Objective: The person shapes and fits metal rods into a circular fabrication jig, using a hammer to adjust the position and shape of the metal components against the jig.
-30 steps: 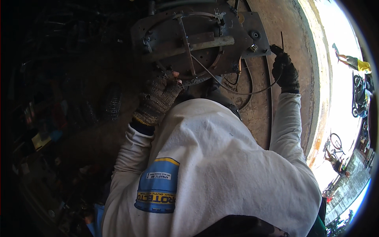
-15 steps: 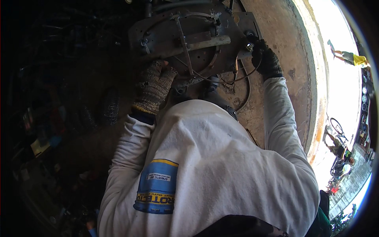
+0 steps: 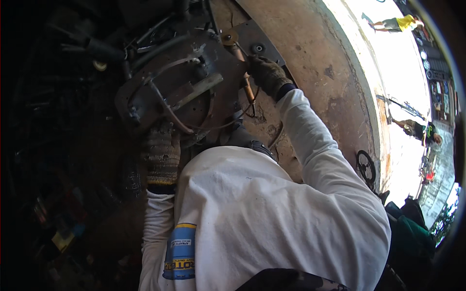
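A dark steel plate (image 3: 145, 104) with curved rods and a flat bar (image 3: 199, 89) fixed on it lies in front of me. At its near left edge is my gloved left hand (image 3: 162, 155), fingers curled against the edge, their tips lost in shadow. My gloved right hand (image 3: 267, 75) is closed beside the plate's right edge. What its fingers hold is hidden. Just below them stands a copper-coloured rod (image 3: 249, 92). A thin cable (image 3: 223, 126) curves from near the right hand across the plate's near side.
Beyond my right hand, a flat metal piece carries a round hub (image 3: 258, 48) and a brass-coloured disc (image 3: 229, 37). Dark clutter fills the left side. Bare concrete floor (image 3: 306, 63) stretches right towards a bright outdoor area with people (image 3: 400, 23) and a bicycle wheel (image 3: 365, 166).
My view has turned and shifted, so the plate appears further left and lower. My right hand has come away from the round hub, which now shows uncovered. My left hand stays by the plate's edge.
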`<state>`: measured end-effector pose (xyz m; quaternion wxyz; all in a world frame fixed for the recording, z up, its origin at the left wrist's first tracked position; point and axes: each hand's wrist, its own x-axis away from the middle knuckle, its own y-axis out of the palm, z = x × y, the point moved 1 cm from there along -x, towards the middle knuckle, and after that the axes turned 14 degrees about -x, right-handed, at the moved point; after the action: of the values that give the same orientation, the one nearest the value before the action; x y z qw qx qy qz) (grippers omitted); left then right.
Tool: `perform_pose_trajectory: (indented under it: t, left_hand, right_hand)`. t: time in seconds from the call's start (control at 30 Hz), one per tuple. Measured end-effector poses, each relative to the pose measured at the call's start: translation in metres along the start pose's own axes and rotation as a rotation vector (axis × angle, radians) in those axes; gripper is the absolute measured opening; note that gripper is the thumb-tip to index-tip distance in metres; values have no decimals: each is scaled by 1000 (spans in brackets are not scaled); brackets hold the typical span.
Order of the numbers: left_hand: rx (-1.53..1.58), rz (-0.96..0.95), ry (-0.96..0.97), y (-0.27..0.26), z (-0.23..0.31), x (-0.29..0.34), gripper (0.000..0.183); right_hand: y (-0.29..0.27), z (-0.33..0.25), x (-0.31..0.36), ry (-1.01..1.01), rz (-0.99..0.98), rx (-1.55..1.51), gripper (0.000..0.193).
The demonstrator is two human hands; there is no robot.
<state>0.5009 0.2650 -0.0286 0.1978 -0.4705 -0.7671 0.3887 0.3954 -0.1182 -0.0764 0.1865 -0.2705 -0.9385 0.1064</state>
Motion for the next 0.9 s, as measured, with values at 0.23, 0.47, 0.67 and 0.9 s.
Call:
perform_pose_trajectory:
  t: [0.23, 0.47, 0.67, 0.9]
  left_hand:
    - [153, -250, -126, -17, 6, -22, 45]
    - [149, -98, -107, -5, 13, -40, 46]
    - [153, -44, -105, -1, 16, -47, 46]
    - [150, -35, -127, 0, 13, -41, 47]
  right_hand:
    - [37, -1, 9, 173, 324, -458, 50]
    - [1, -59, 64, 151, 196, -286, 57]
    - [26, -20, 37, 99, 180, -473, 58]
    - [25, -26, 36, 111, 163, -847, 51]
